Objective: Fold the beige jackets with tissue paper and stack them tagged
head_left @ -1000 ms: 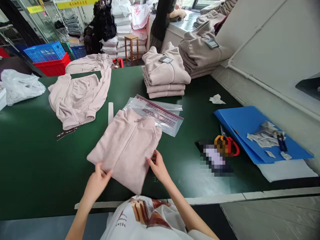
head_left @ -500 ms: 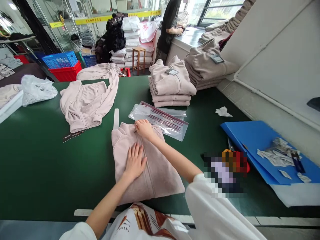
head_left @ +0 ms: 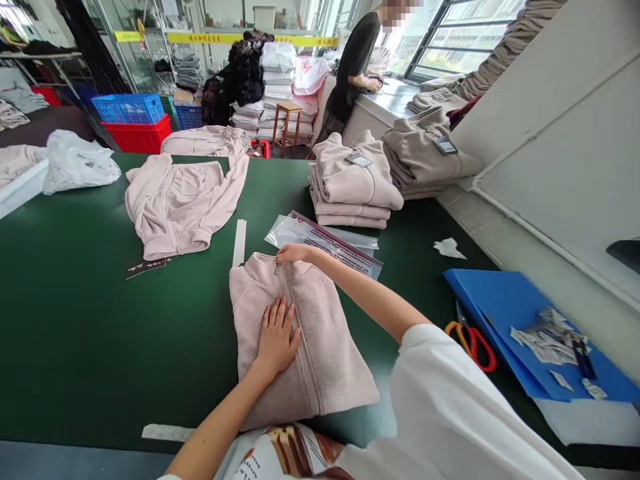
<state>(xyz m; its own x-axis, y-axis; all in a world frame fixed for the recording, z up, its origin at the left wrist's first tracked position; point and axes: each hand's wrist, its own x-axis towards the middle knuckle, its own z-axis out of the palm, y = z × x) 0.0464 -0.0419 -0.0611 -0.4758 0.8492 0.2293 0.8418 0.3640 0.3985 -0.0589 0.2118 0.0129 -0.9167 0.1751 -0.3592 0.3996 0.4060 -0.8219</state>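
Note:
A pale pink zip-up jacket (head_left: 333,353) lies folded on the green table in front of me, its front and collar facing up. My left hand (head_left: 279,337) rests flat on the chest, fingers stretched out, beside the zip. At the collar, my right hand (head_left: 294,253) has its fingers closed on the fabric by the top of the zip. The zipper pull (head_left: 278,268) hangs just below those fingers. Just beyond the collar is a clear plastic bag (head_left: 330,243) with printed text, partly hidden by my right forearm.
Folded jackets with a tag form a stack (head_left: 355,180) at the back, beside another pile (head_left: 425,157). An unfolded pink jacket (head_left: 185,207) lies back left, near a white plastic bag (head_left: 80,162). Scissors (head_left: 473,343) and a blue folder (head_left: 505,300) are at right. Someone (head_left: 355,67) stands beyond.
The camera view has shifted and tilted. My right hand has turned at the collar, so the zipper pull now shows. The left hand stays flat on the jacket.

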